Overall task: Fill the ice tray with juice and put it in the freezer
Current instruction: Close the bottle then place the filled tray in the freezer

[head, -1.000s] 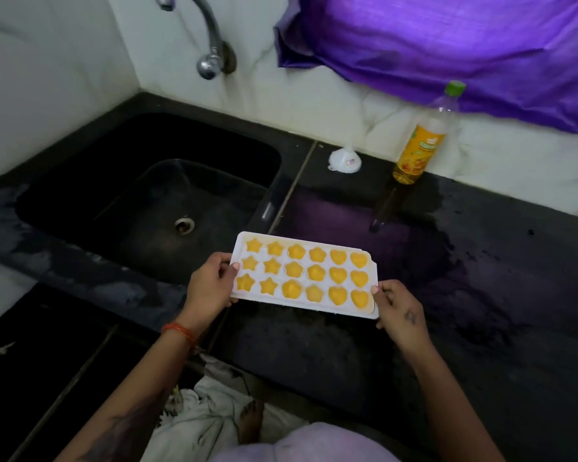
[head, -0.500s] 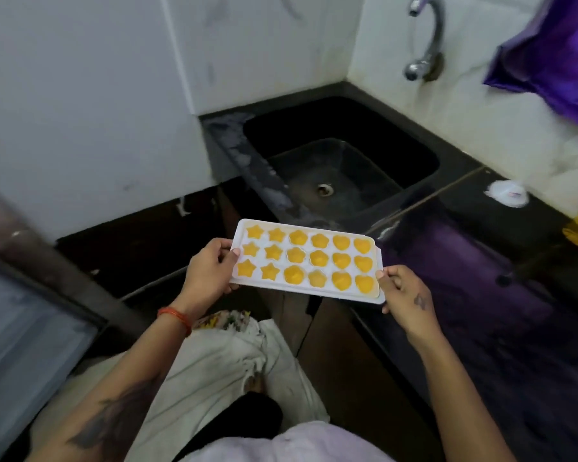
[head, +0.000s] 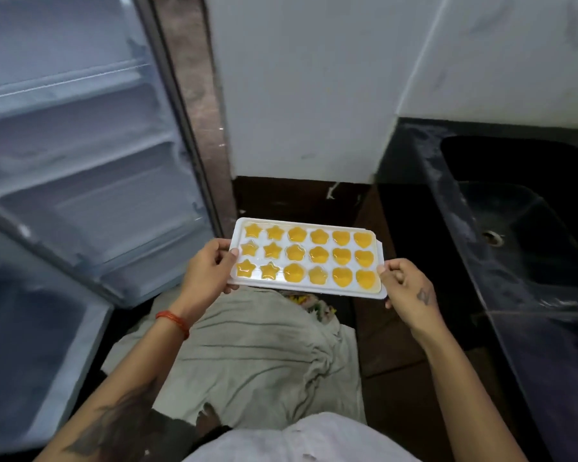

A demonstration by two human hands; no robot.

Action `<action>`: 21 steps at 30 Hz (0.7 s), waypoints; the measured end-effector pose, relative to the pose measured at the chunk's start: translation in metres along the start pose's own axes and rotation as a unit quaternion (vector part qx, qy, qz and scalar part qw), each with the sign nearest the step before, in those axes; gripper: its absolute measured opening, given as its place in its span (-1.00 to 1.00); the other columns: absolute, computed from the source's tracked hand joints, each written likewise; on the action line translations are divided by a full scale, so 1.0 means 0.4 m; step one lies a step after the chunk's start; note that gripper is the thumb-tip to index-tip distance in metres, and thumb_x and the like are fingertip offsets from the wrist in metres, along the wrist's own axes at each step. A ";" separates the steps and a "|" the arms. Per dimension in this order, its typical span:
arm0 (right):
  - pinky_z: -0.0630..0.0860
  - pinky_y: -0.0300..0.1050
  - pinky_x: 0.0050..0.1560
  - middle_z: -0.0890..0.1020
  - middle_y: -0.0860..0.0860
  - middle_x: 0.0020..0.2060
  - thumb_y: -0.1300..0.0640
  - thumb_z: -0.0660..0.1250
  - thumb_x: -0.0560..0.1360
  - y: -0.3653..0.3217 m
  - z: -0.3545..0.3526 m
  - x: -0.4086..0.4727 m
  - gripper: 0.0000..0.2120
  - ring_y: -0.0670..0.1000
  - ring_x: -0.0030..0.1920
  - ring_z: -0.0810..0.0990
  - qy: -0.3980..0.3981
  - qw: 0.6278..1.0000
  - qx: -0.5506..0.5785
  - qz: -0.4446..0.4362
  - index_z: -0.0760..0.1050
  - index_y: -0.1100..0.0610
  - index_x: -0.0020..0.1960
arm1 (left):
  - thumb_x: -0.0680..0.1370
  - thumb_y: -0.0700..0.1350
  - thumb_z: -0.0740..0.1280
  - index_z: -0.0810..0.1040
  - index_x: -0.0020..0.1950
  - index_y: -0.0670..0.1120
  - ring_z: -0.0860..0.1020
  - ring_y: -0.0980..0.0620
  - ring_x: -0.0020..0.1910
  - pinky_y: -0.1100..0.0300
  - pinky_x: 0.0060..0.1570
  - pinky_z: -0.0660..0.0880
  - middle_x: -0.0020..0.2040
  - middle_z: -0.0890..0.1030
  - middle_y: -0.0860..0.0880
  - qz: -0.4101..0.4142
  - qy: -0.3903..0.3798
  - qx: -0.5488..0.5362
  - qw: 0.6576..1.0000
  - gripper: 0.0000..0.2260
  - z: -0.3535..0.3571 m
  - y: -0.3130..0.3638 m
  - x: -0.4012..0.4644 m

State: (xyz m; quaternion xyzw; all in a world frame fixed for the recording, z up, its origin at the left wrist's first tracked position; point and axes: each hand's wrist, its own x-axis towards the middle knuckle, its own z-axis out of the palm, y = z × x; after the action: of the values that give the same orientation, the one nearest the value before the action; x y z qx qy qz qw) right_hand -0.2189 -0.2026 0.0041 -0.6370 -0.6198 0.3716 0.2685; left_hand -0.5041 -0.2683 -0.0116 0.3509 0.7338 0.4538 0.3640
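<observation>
Juice of orange-yellow colour fills every star, flower and heart cell of the white plastic ice tray (head: 364,288), which is held level in the air by both hands: left hand (head: 205,273) closed on one short end, right hand (head: 405,295) on the other. An open fridge with pale shelves (head: 80,168) stands to the left, a black sink (head: 521,235) to the right; crumpled grey cloth (head: 257,355) lies below.

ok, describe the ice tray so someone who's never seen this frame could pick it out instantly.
Start at the open fridge filling the left side, then look just right of its lower edge, above the pale cloth on the floor. The ice tray is the white rectangle held level there, left hand and right hand at its short ends. Nothing else holds rows of orange-yellow star, flower and heart cells.
</observation>
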 end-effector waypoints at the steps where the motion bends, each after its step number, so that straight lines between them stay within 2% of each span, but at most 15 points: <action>1: 0.42 -0.23 -0.41 0.61 0.05 -0.20 0.05 0.24 0.56 -0.024 0.038 0.013 -0.89 -0.04 -0.39 0.51 -0.013 1.000 -0.009 -0.011 0.44 0.09 -0.01 | 0.60 -0.12 0.24 0.48 0.08 -0.08 0.53 0.01 -0.47 0.30 -0.57 0.41 -0.17 0.57 -0.06 -0.008 0.012 -0.009 1.000 -0.90 -0.041 -0.016 0.007; 8: 0.45 -0.25 -0.40 0.61 0.06 -0.13 0.06 0.23 0.57 -0.206 0.317 0.066 -0.91 -0.04 -0.37 0.54 -0.101 0.992 -0.023 -0.072 0.43 0.07 0.02 | 0.61 -0.14 0.22 0.49 0.19 -0.09 0.57 0.04 -0.41 0.26 -0.49 0.47 -0.10 0.61 -0.09 -0.044 0.065 -0.064 0.995 -0.83 -0.341 -0.139 0.051; 13: 0.44 -0.43 -0.51 0.59 0.06 -0.14 0.10 0.23 0.58 -0.332 0.520 0.083 -0.90 -0.08 -0.31 0.53 -0.161 0.980 -0.021 -0.114 0.44 0.11 0.04 | 0.61 -0.19 0.21 0.48 0.17 -0.07 0.56 0.03 -0.30 0.25 -0.43 0.53 -0.12 0.60 -0.03 -0.067 0.130 -0.095 0.985 -0.84 -0.527 -0.212 0.039; 16: 0.49 -0.39 -0.47 0.61 0.09 -0.14 0.12 0.24 0.57 -0.412 0.635 0.093 -0.92 -0.05 -0.33 0.54 -0.211 0.967 -0.022 -0.144 0.45 0.11 0.04 | 0.61 -0.22 0.21 0.47 0.12 -0.03 0.56 0.08 -0.34 0.26 -0.42 0.55 -0.17 0.59 0.01 -0.082 0.182 -0.113 0.973 -0.85 -0.620 -0.243 0.014; 19: 0.52 -0.27 -0.37 0.63 0.11 -0.12 0.12 0.25 0.56 -0.489 0.743 0.103 -0.86 -0.02 -0.36 0.54 -0.269 0.948 -0.025 -0.170 0.47 0.15 0.08 | 0.61 -0.23 0.21 0.45 0.19 -0.07 0.56 0.05 -0.25 0.32 -0.41 0.56 -0.14 0.57 -0.03 -0.092 0.231 -0.131 0.960 -0.82 -0.701 -0.272 -0.016; 21: 0.51 -0.31 -0.39 0.62 0.07 -0.11 0.12 0.26 0.56 -0.539 0.814 0.109 -0.82 -0.10 -0.37 0.54 -0.313 0.932 -0.020 -0.180 0.47 0.18 0.12 | 0.60 -0.23 0.21 0.45 0.20 -0.09 0.55 0.04 -0.23 0.32 -0.40 0.56 -0.15 0.56 -0.03 -0.105 0.260 -0.142 0.949 -0.81 -0.746 -0.292 -0.034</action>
State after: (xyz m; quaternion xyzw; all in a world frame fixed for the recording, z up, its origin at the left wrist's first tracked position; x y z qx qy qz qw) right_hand -0.6103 -0.1791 -0.0177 -0.3712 -0.7841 0.4850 0.1103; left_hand -0.7736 -0.4421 -0.0197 0.0860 0.7635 0.5884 0.2520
